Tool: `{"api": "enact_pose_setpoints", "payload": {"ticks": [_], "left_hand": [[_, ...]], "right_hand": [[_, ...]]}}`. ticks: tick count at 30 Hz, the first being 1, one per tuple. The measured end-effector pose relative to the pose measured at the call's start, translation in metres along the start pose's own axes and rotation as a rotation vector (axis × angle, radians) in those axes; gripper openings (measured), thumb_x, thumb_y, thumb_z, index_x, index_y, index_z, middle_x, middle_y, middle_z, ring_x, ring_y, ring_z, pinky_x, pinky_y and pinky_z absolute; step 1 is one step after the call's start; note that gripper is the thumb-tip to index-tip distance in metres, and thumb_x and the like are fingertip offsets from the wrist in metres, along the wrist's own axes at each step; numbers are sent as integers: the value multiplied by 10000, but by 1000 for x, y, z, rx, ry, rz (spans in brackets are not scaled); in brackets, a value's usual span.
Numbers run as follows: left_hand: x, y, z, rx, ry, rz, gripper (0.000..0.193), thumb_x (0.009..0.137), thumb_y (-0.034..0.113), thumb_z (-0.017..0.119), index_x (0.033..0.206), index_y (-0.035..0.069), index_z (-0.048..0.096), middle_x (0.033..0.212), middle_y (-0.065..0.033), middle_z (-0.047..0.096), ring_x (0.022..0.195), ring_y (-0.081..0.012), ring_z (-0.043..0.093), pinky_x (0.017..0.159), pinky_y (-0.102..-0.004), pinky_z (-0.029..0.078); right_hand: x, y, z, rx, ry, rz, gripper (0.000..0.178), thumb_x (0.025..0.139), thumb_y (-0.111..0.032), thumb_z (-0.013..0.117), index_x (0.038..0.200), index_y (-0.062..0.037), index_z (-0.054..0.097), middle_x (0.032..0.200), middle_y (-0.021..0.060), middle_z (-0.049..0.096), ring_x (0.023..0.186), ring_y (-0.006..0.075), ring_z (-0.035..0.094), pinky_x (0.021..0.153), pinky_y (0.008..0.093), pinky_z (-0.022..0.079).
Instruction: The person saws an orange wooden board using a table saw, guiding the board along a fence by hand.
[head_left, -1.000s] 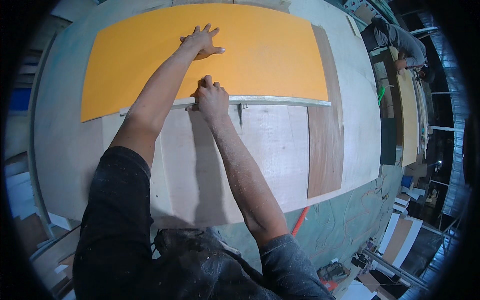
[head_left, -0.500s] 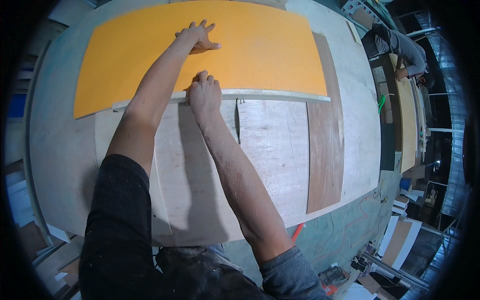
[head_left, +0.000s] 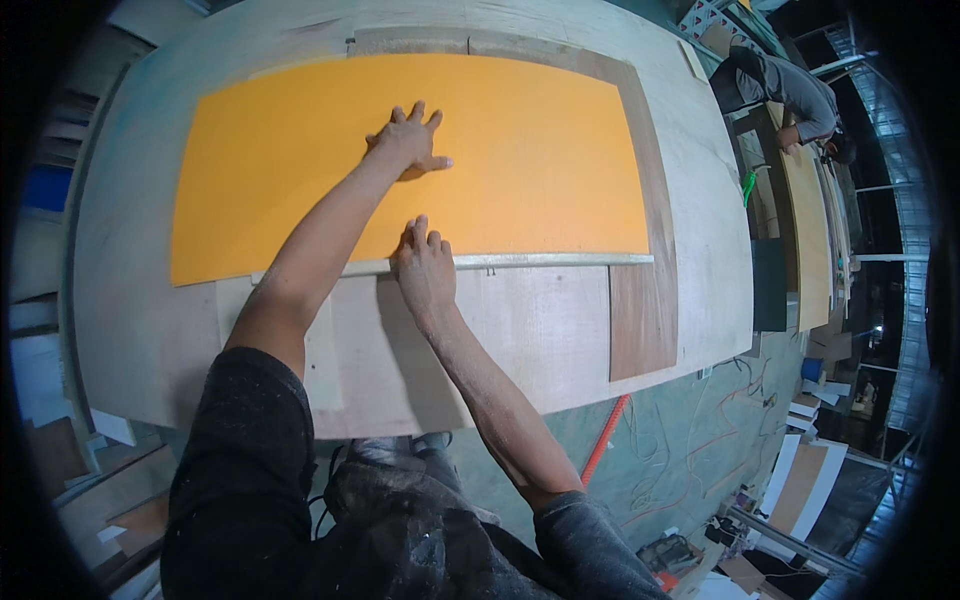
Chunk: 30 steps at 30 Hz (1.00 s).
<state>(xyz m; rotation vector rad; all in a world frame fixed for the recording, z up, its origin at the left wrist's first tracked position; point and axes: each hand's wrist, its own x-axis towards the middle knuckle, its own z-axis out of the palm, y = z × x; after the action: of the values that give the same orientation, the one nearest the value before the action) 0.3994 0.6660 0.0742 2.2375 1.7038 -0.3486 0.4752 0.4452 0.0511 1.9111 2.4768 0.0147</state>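
A large orange-yellow sheet [head_left: 530,150] lies flat on a pale worktable [head_left: 520,350]. My left hand [head_left: 405,145] presses on its face near the middle, palm down and fingers spread. Along the sheet's near edge runs a narrow pale strip [head_left: 570,260]. Closer to me, my right hand [head_left: 426,272] closes around this strip, with its fingertips over the sheet. The underside of that grip is hidden. Brown wooden boards show from beneath the sheet, one [head_left: 645,325] at the right and another [head_left: 550,52] along the far side.
A red-orange hose [head_left: 605,440] passes below the table's near edge, and thin cables lie across the green floor [head_left: 650,460]. At the far right, another person [head_left: 800,95] bends over long panels [head_left: 808,220]. A power tool [head_left: 668,553] sits low on the right.
The sheet and its strip have slid toward me over the table, both hands moving with them. Brown boards now show beyond the far edge. My view has shifted slightly.
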Motion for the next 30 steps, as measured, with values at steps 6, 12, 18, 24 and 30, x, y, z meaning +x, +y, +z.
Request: {"api": "enact_pose_setpoints", "payload": {"ticks": [6,12,18,24,30], "left_hand": [[-107,44,42,53,-3,46,1125,860,698,717,1695,162,186,1742,-230,146,1498,-605,284,1141,-632,460],[-223,86,84,69,-4,88,1120,865,683,720,1686,133,192,1732,-243,153,1486,-597,299,993,-660,569],[-325,119,115,25,-10,92,1092,879,653,731,1683,136,202,1731,-229,162,1509,-576,269,905,-663,612],[-371,130,124,-30,-2,92,1072,882,649,729,1686,151,225,1739,-216,174,1533,-564,242,1011,-619,574],[-387,107,132,-280,121,166,927,895,570,750,1617,115,390,1671,-224,340,1513,-488,344,1164,-533,453]], "right_hand": [[-124,-18,4,144,101,-11,520,925,-192,649,1366,79,598,1452,231,550,986,297,650,835,402,534],[-252,-33,-9,258,-104,10,675,849,-231,731,1438,48,554,1541,249,496,1099,331,642,913,425,541],[-358,-48,-22,326,-217,1,844,754,-267,853,1474,29,530,1594,260,441,1161,366,626,969,455,533],[-397,-55,-28,336,-230,10,911,734,-338,894,1489,6,518,1617,243,420,1178,382,634,990,460,541],[-381,-10,-63,836,-308,10,680,854,-473,833,1320,-8,664,1437,262,603,1265,397,619,1042,483,532]]}}
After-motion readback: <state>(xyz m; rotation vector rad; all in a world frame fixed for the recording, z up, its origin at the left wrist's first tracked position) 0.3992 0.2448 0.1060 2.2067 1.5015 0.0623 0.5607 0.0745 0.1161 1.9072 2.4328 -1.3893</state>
